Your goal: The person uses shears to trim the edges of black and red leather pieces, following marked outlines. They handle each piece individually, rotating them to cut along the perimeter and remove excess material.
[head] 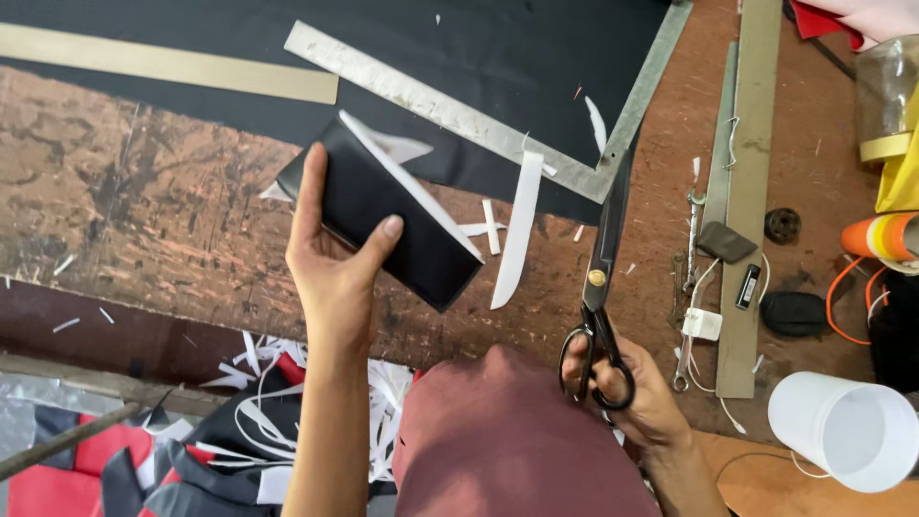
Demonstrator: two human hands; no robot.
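We saw the left hand (pixel 330 273) lifted above the desk (pixel 144 191), its fingers (pixel 308 191) and thumb clamped on a folded black piece (pixel 383 215) with a white strip along its upper edge. The piece stuck out to the right of the thumb, tilted. The right hand (pixel 637 388) held the black scissors (pixel 601 287), fingers closed through the handle loops; the blades pointed away from the fingers and seemed shut, though against the black fabric (pixel 287 57) we could not be sure. A white cut strip (pixel 517 235) lay between both hands. A metal square ruler (pixel 450 110) rested beyond the fingertips.
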